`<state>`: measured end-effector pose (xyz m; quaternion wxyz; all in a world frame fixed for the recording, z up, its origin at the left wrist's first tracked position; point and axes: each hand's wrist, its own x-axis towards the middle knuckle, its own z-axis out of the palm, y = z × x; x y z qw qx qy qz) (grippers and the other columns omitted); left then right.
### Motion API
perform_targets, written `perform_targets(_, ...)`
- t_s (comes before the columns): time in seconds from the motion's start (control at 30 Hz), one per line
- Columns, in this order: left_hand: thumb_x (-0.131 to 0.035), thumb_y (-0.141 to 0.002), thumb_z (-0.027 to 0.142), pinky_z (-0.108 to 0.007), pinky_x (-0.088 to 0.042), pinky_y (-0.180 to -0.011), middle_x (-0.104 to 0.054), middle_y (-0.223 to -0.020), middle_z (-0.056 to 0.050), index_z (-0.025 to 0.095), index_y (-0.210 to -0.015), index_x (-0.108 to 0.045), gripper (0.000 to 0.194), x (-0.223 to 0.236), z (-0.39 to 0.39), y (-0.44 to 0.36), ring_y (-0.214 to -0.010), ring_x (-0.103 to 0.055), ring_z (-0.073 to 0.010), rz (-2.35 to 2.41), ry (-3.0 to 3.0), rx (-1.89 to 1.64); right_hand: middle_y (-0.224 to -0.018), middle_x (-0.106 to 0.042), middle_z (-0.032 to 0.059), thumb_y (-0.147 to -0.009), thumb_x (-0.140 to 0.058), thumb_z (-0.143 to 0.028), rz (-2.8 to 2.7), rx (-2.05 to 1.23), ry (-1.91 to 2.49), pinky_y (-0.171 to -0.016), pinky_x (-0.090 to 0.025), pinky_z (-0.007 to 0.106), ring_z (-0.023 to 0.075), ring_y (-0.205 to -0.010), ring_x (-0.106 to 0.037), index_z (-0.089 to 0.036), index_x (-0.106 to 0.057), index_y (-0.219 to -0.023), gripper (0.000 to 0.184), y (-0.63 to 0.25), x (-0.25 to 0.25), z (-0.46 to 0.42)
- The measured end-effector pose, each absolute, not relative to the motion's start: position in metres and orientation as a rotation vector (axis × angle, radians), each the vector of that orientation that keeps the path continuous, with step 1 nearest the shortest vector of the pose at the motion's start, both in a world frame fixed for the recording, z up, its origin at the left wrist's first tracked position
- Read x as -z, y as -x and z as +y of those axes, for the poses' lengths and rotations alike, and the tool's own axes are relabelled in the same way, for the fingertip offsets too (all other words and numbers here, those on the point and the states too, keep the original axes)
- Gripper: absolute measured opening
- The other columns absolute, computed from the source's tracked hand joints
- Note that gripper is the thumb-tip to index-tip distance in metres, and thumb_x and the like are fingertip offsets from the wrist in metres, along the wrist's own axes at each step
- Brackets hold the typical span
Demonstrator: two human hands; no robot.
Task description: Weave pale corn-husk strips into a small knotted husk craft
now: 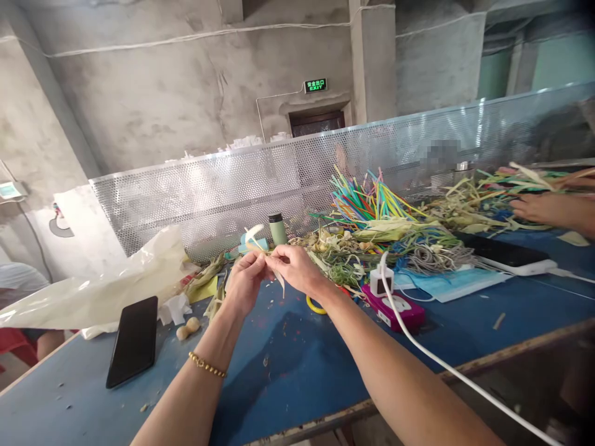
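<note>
My left hand (245, 280) and my right hand (296, 267) meet above the blue table (283, 378), thumbs and fingertips pinched close together. Between them is a pale dried-husk strip (253, 233), with a curled end standing up above the fingers and a thin tail hanging below my right hand. The fingers hide the strip's middle. Just beyond the hands stands a green bottle with a black lid (277, 229), beside a light blue object (253, 243) partly covered by the strip. A yellow ring-shaped handle (316, 305) shows under my right forearm.
Husks and cords (344, 260) heap behind, with colourful sticks (367, 201). On the right are a magenta box (395, 308), white cable (430, 354), face mask (453, 284), power bank (506, 253) and another person's hand (551, 209). A phone (133, 341) and plastic bag (125, 285) lie left.
</note>
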<state>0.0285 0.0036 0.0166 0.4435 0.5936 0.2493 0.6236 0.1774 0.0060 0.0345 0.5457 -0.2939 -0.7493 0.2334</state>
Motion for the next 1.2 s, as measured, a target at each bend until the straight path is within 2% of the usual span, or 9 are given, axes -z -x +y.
perform_targets(0.1,-0.086,-0.069,0.045,-0.029,-0.041,-0.060,-0.061,-0.061,0.001,0.018,-0.070,-0.064,0.035,-0.021,0.004,-0.021,-0.056,-0.053,-0.0130,0.498,-1.432,-1.402,-0.067,-0.063,0.0020,-0.091,-0.062,-0.033,-1.693,-0.335,0.703,-0.055,-0.038,0.024,0.0118,-0.059,-0.052,-0.018,-0.062,-0.067,0.028,-0.183,-0.039,0.006)
perform_targets(0.17,-0.087,-0.069,0.046,-0.029,-0.041,-0.059,-0.061,-0.060,0.000,0.018,-0.073,-0.066,0.035,-0.023,0.002,-0.019,-0.055,-0.053,-0.0133,0.483,-1.450,-1.330,-0.070,-0.066,0.0022,-0.092,-0.060,-0.031,-1.726,-0.407,0.680,-0.052,-0.039,0.024,0.0107,-0.054,-0.053,-0.017,-0.068,-0.079,0.021,-0.186,-0.041,0.005)
perform_targets(0.27,-0.085,-0.072,0.045,-0.028,-0.041,-0.057,-0.063,-0.061,-0.001,0.016,-0.079,-0.070,0.033,-0.025,0.000,-0.018,-0.054,-0.054,-0.0131,0.511,-1.493,-1.307,-0.064,-0.065,0.0009,-0.094,-0.057,-0.029,-1.814,-0.604,0.655,-0.046,-0.040,0.024,0.0097,-0.045,-0.052,-0.015,-0.071,-0.085,0.022,-0.187,-0.041,0.004)
perform_targets(0.4,-0.084,-0.074,0.047,-0.028,-0.042,-0.057,-0.063,-0.062,-0.002,0.016,-0.079,-0.070,0.035,-0.027,-0.002,-0.017,-0.057,-0.055,-0.0138,0.534,-1.549,-1.308,-0.068,-0.069,0.0027,-0.089,-0.061,-0.025,-1.779,-0.667,0.586,-0.049,-0.046,0.024,0.0116,-0.054,-0.059,-0.014,-0.074,-0.091,0.016,-0.187,-0.041,0.003)
perform_targets(0.63,-0.085,-0.073,0.046,-0.029,-0.042,-0.059,-0.063,-0.061,-0.002,0.016,-0.074,-0.068,0.035,-0.027,0.000,-0.015,-0.056,-0.054,-0.0133,0.519,-1.512,-1.278,-0.076,-0.074,0.0043,-0.085,-0.064,-0.021,-1.782,-0.602,0.513,-0.062,-0.055,0.026,0.0137,-0.066,-0.068,-0.015,-0.071,-0.084,0.009,-0.185,-0.041,0.003)
perform_targets(0.73,-0.089,-0.068,0.044,-0.029,-0.041,-0.059,-0.060,-0.061,-0.001,0.016,-0.070,-0.065,0.037,-0.024,0.000,-0.018,-0.057,-0.053,-0.0131,0.445,-1.431,-1.263,-0.071,-0.072,0.0036,-0.086,-0.064,-0.023,-1.773,-0.639,0.497,-0.060,-0.055,0.027,0.0134,-0.061,-0.067,-0.016,-0.068,-0.083,0.008,-0.181,-0.042,-0.002)
perform_targets(0.9,-0.088,-0.070,0.042,-0.030,-0.039,-0.060,-0.052,-0.061,0.002,0.018,-0.070,-0.060,0.037,-0.024,-0.002,-0.023,-0.057,-0.049,-0.0118,0.356,-1.399,-1.264,-0.069,-0.070,0.0021,-0.088,-0.063,-0.025,-1.750,-0.711,0.445,-0.056,-0.055,0.026,0.0125,-0.058,-0.066,-0.017,-0.063,-0.083,0.010,-0.179,-0.043,-0.008)
perform_targets(1.2,-0.088,-0.068,0.040,-0.030,-0.034,-0.058,-0.049,-0.061,0.002,0.019,-0.066,-0.058,0.036,-0.025,-0.006,-0.027,-0.056,-0.042,-0.0107,0.328,-1.348,-1.294,-0.066,-0.069,0.0000,-0.088,-0.062,-0.028,-1.699,-0.823,0.358,-0.053,-0.059,0.025,0.0117,-0.054,-0.066,-0.019,-0.062,-0.081,0.012,-0.175,-0.041,-0.010)
